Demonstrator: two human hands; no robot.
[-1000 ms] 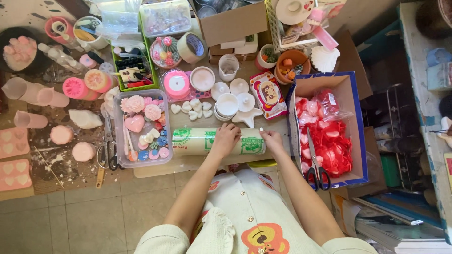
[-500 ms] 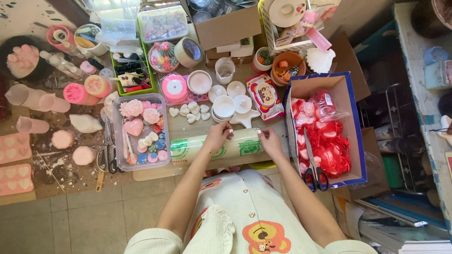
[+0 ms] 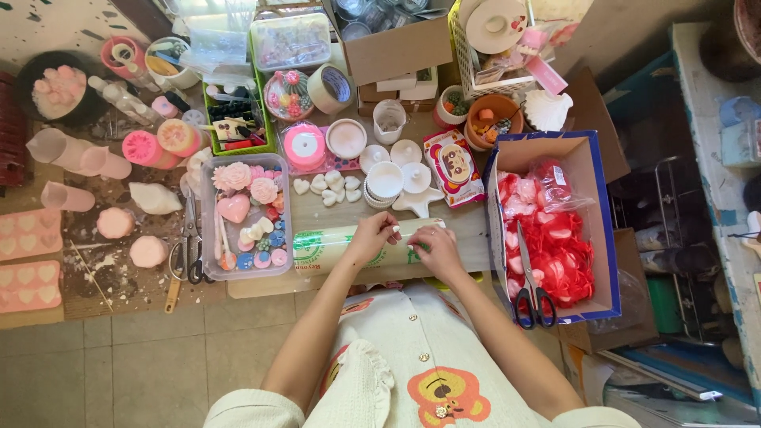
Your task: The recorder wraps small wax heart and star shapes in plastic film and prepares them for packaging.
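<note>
- Head view: both hands are moving in closer on the roll of clear wrap [image 3: 349,247], which is lying across the low table [image 3: 468,238].
- The left hand [image 3: 371,238] is gripping the roll's top; the right hand [image 3: 434,247] is now pinching its end.
- A pink snack packet [image 3: 453,168] is lying behind; a blue-edged box [image 3: 602,230] is sitting at the right.

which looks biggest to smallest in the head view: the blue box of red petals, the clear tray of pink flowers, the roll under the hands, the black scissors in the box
1. blue box
2. clear tray
3. roll, partly covered by the left hand and right hand, so its rank against the tray is unsure
4. black scissors
</note>
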